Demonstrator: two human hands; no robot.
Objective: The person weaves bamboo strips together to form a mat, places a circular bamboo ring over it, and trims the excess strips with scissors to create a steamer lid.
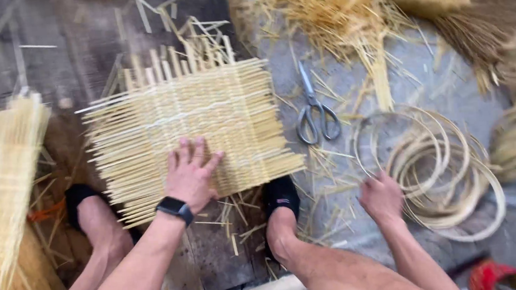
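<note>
Woven mat (190, 125) of pale bamboo strips is seen lying flat on the dark wooden board (211, 257), between the two black shoes. The left hand (190, 174) is pressed palm-down on its near edge, fingers spread open and flat, nothing gripped. The right hand (381, 195) is held at the stack of bamboo hoops (447, 168) on the grey floor; its fingers are curled at the hoops' near rim, but whether a hoop is actually pinched cannot be told.

Handling, judged: the mat is taken to be light and springy, stiff along the strips yet loose at the unbound ends, which stick out on all sides and could slide or snap. A hold on the woven middle or a flat press is judged safer than a pull on single strips.

Scissors (313, 114) lie just right of the mat. Loose straw (333, 12) is heaped beyond.
</note>
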